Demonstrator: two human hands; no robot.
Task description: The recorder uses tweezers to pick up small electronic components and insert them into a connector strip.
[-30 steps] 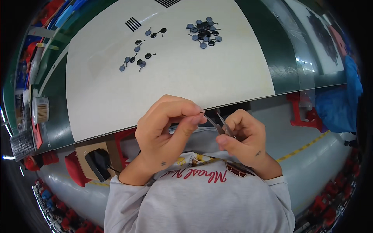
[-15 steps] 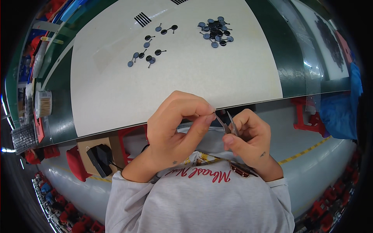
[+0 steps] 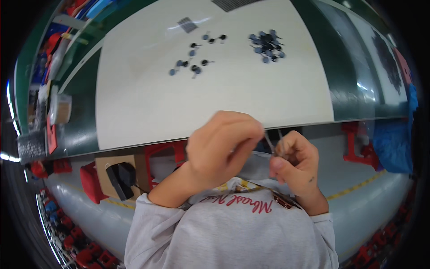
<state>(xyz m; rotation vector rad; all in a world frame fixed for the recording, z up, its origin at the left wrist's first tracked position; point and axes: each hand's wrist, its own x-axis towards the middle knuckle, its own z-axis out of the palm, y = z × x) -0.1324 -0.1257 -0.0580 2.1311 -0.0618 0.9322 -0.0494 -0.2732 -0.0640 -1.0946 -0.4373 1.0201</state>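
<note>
My left hand point(image 3: 224, 150) hangs just off the table's front edge, its thumb and fingers pressed together in a pinch. Motion smears it, and whatever may be between its fingertips is too small to make out. To its right, my right hand point(image 3: 295, 156) grips a pair of metal tweezers point(image 3: 270, 143), whose two prongs stand apart and point up toward the left fingertips. On the white table mat point(image 3: 148, 112) lie small round discs with thin stems, black and grey-blue: a scattered group point(image 3: 192, 53) left of centre and a dense pile point(image 3: 266, 46) on the right.
A grey striped patch point(image 3: 187, 25) lies at the mat's far side. At left stands a clear tub of thin sticks point(image 3: 61, 109). Below the table edge are a cardboard box point(image 3: 139, 172) with a black device point(image 3: 121, 179) and red stools point(image 3: 93, 183). A blue bag point(image 3: 394, 148) hangs at right.
The whole view has shifted, with the table scene now farther right. My left hand has turned and blurred, its fingertips still near the tweezers. My right hand keeps its grip. The disc groups look unchanged.
</note>
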